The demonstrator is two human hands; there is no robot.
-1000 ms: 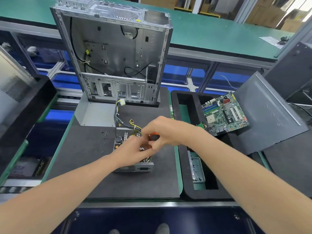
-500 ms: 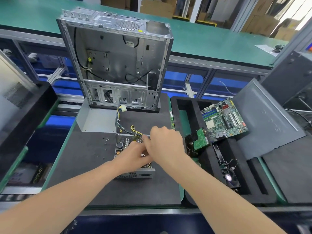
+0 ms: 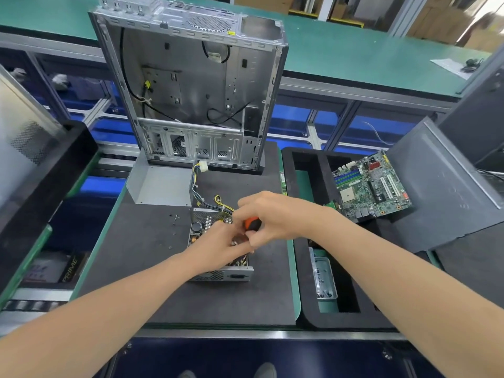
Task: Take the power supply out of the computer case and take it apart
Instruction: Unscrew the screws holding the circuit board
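Observation:
The power supply [image 3: 218, 274] lies open on the dark foam mat [image 3: 152, 246], its lid off and its circuit board and coils showing. A bundle of yellow, blue and black cables [image 3: 203, 192] runs from it toward the case. The stripped computer case [image 3: 191, 85] stands upright at the back of the mat. My right hand [image 3: 275, 216] is closed around an orange-and-black screwdriver [image 3: 252, 223] held over the supply's board. My left hand [image 3: 218, 249] rests on the supply's open top, fingers near the screwdriver tip; what they pinch is hidden.
The supply's grey metal lid [image 3: 161, 184] sits behind it, with small screws [image 3: 174, 218] loose on the mat. A black foam tray [image 3: 308, 309] to the right holds a motherboard [image 3: 371, 186] and a metal bracket [image 3: 323, 279]. A grey side panel [image 3: 447, 186] leans at the right.
My right hand reached right toward the tray half a second ago and has come back over the supply with the orange screwdriver handle showing again. My left hand stayed on the supply.

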